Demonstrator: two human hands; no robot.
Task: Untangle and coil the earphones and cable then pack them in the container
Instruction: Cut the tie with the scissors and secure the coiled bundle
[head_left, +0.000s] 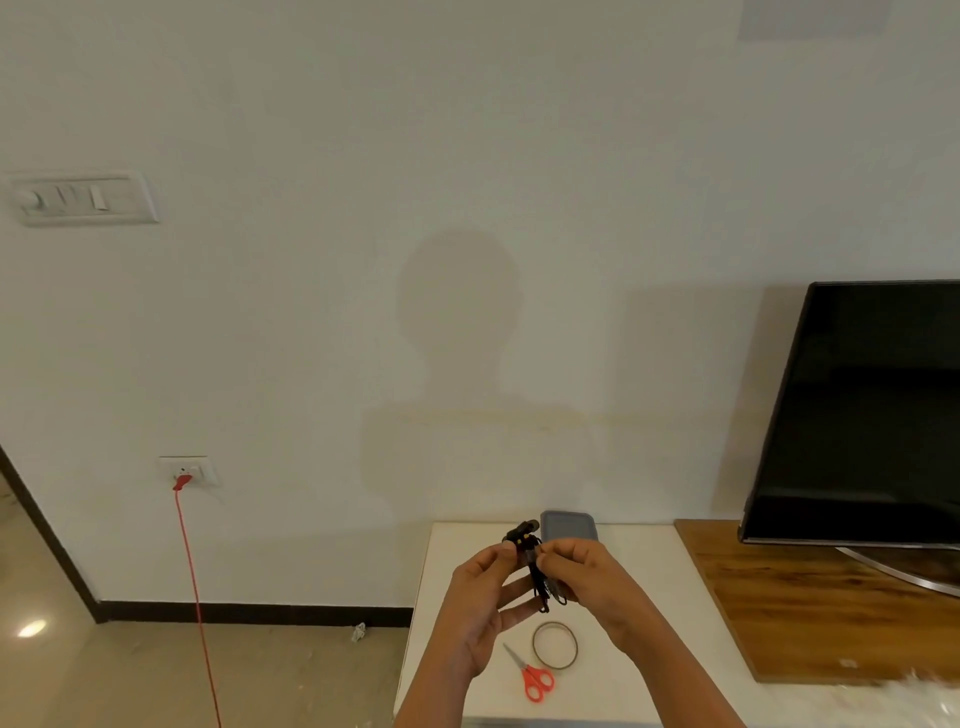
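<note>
While the black earphones (534, 564) hang as a bunched, roughly upright bundle above the white surface (654, 597), the left hand (485, 597) and right hand (589, 574) pinch them from either side, buds uppermost. The grey container (569, 526) lies just beyond the hands, slightly nearer the right one.
</note>
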